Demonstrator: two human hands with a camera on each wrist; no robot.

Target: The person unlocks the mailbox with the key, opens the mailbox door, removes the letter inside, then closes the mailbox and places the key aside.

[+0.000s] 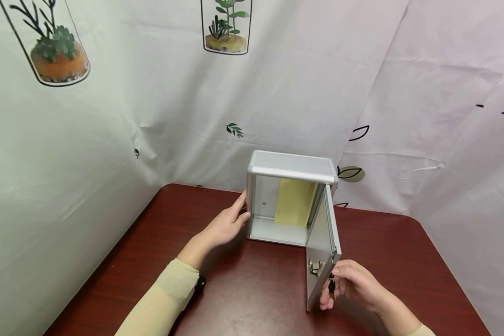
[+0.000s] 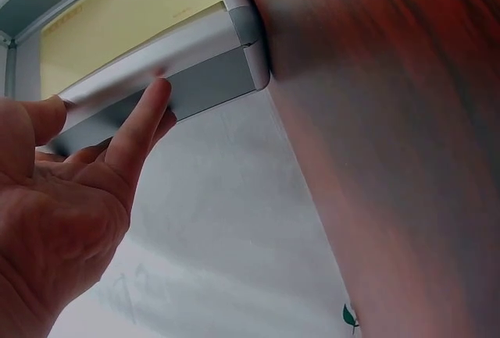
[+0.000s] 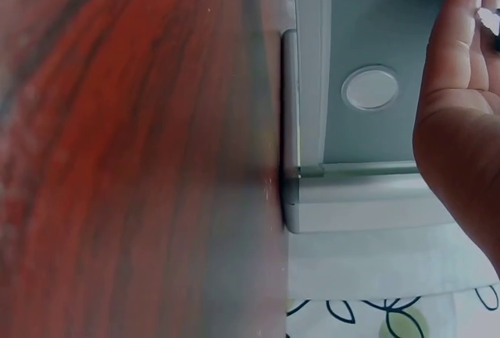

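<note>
A silver metal lock box (image 1: pixel 291 162) stands upright on the table, its hinged door (image 1: pixel 320 228) swung out toward me on the right. Inside, a yellow sheet (image 1: pixel 293 205) leans on the back wall. My left hand (image 1: pixel 224 226) rests against the box's left side, thumb by the front edge and index finger extended, as the left wrist view shows. At the door's free edge, my right hand (image 1: pixel 357 282) pinches a key at the lock, with a small dark key (image 1: pixel 332 287) dangling before the fingers. A metal latch (image 1: pixel 315 267) sits on the door's inner face.
The box stands near the back of the dark red-brown table (image 1: pixel 252 280). White fabric (image 1: pixel 302 84) printed with plants hangs behind and at both sides. A pale round disc (image 3: pixel 370 88) on a grey panel shows in the right wrist view.
</note>
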